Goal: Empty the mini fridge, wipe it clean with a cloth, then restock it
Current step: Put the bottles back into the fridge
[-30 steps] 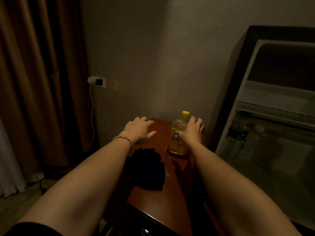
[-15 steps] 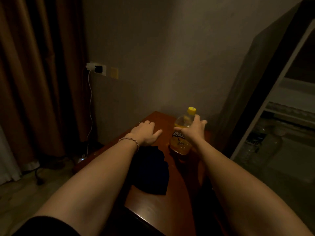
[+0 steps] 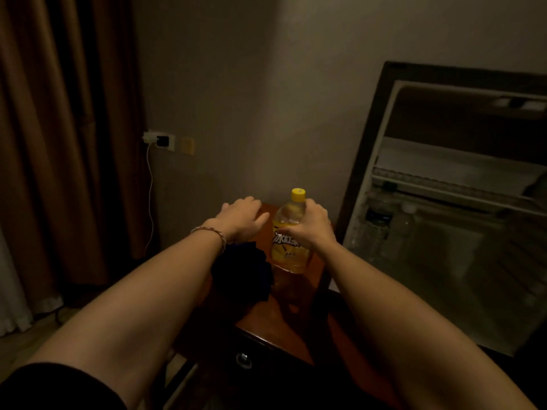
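Observation:
A yellow iced-tea bottle (image 3: 288, 247) with a yellow cap is upright just above the small brown table (image 3: 291, 316), and my right hand (image 3: 309, 229) is wrapped around its middle. My left hand (image 3: 241, 217) hovers palm down over the table's far left part, fingers apart, holding nothing. A dark blue cloth (image 3: 245, 279) lies crumpled on the table below my left wrist. The mini fridge (image 3: 444, 232) stands open at the right, with clear water bottles (image 3: 376, 229) dimly visible behind its door shelf.
Brown curtains (image 3: 59, 143) hang at the left. A wall socket with a charger and white cable (image 3: 157, 140) sits on the wall behind the table. The table has a drawer with a round knob (image 3: 243, 359) at its front. The room is dim.
My right hand has closed around the bottle and the bottle has moved slightly toward me. The view swung left, then back right toward the fridge. My left hand stayed open over the table.

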